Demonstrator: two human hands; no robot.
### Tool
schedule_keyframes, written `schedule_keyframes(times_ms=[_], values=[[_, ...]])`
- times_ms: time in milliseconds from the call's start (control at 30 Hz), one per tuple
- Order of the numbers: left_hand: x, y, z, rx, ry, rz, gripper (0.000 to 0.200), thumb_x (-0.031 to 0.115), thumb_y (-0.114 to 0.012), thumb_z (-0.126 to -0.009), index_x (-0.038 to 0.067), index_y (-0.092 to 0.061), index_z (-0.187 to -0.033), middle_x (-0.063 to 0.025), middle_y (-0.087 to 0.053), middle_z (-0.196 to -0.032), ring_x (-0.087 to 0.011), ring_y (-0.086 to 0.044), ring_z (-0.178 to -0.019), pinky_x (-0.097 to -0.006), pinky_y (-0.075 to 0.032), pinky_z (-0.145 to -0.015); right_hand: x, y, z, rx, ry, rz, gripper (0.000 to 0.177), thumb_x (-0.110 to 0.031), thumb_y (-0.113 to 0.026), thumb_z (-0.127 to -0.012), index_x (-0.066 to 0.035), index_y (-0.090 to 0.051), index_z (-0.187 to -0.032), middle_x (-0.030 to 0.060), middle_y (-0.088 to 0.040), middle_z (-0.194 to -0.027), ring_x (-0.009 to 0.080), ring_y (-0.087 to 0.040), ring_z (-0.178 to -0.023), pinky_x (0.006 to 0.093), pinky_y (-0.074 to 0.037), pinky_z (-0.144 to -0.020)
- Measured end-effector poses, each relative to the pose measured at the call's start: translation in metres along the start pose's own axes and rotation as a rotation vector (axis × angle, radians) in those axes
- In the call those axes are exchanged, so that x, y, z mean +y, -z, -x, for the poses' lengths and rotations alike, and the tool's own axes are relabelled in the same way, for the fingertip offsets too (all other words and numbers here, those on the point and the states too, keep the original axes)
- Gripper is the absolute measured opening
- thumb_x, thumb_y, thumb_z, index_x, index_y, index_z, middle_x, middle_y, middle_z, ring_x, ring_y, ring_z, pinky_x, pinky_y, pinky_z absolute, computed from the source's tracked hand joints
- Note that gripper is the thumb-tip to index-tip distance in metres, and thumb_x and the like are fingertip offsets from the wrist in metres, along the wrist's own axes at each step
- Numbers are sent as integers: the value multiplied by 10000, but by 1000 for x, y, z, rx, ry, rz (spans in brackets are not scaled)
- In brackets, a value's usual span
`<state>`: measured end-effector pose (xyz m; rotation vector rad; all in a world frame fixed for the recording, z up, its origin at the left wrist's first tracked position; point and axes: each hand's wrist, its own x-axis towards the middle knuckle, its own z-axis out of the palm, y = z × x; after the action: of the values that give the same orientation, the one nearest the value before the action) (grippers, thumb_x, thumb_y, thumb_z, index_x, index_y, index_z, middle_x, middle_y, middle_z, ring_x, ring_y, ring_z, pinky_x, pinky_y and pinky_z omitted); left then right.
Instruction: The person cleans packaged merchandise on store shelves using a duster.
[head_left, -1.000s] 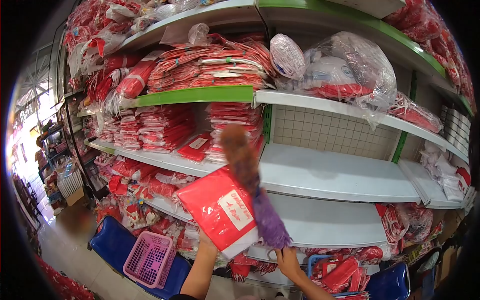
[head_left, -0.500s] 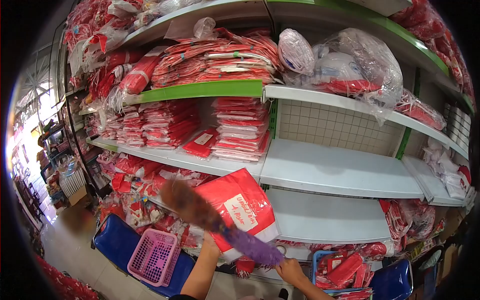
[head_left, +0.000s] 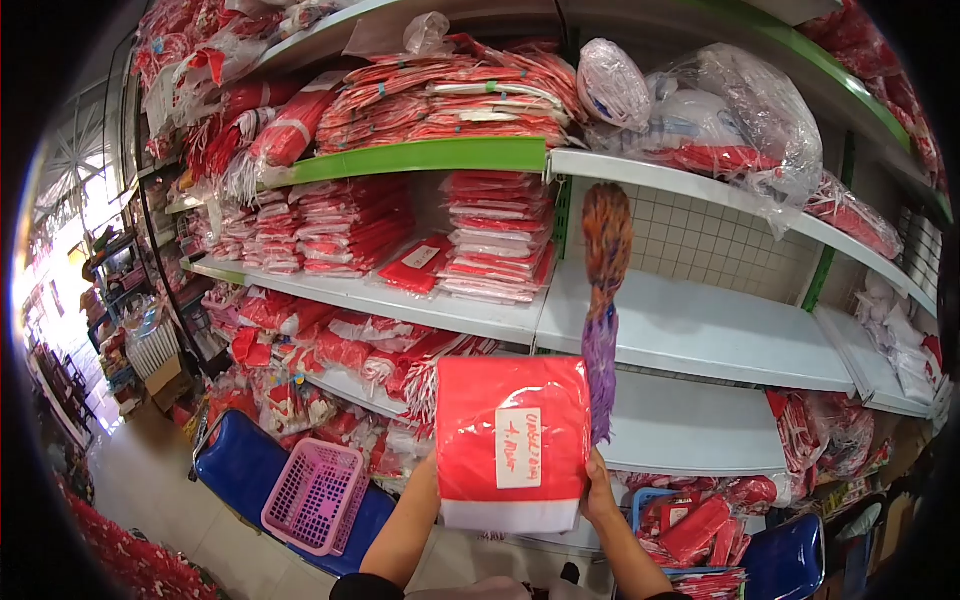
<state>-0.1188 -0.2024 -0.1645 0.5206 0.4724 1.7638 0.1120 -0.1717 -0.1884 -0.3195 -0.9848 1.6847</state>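
Note:
A red-and-white folded cloth package [head_left: 470, 430] in clear plastic, with a handwritten white label [head_left: 518, 447], is held upright before me. My left hand [head_left: 430, 482] grips its left edge; the fingers are hidden behind the package. At the package's right edge, my right hand [head_left: 600, 490] is closed round the lower end of a feather duster [head_left: 602, 340], and its fingers also touch the package's side. The duster points up, purple below and brown-orange above.
Stacks of red-and-white packages [head_left: 495, 240] stand on the middle shelf [head_left: 460, 312]. A pink basket [head_left: 315, 495] rests on a blue chair [head_left: 235, 460] at lower left. Lower right holds a blue basket [head_left: 640, 500] with red packages and another blue chair [head_left: 785, 560].
The feather duster has swung from slanting left across the package to upright at its right side. The package has turned straighter, and my right hand has moved up to its edge.

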Motion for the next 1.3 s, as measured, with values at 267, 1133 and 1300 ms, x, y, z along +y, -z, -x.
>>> schedule_keyframes(times_ms=[267,1133,1300], values=[[0,3,-25,409,-507,-735,376,316,-383,-948,-1,-585,-966,-85,-613,-803,-140,-543,-657,-297,-459,-609,-37,-26,-17,27,-161,301,394,-69,-622,-828,28,-462,-1175,111,-599,-1088,163,-582,-958,296,-455,-862],[-25,22,-27,-101,148,94,574,556,-317,-911,93,-522,-1181,-78,-594,-1068,-147,-556,-862,-284,-436,-694,-22,8,51,-36,-148,1128,289,-230,-474,-904,54,-517,-875,236,-549,-646,396,-531,-603,432,-418,-579],[-29,20,-32,-87,136,103,573,553,-316,-911,93,-516,-1187,-82,-592,-1079,-159,-557,-876,-296,-439,-708,-22,15,55,-320,-25,1341,284,-225,-454,-921,47,-508,-860,206,-542,-616,348,-515,-553,414,-413,-556]])
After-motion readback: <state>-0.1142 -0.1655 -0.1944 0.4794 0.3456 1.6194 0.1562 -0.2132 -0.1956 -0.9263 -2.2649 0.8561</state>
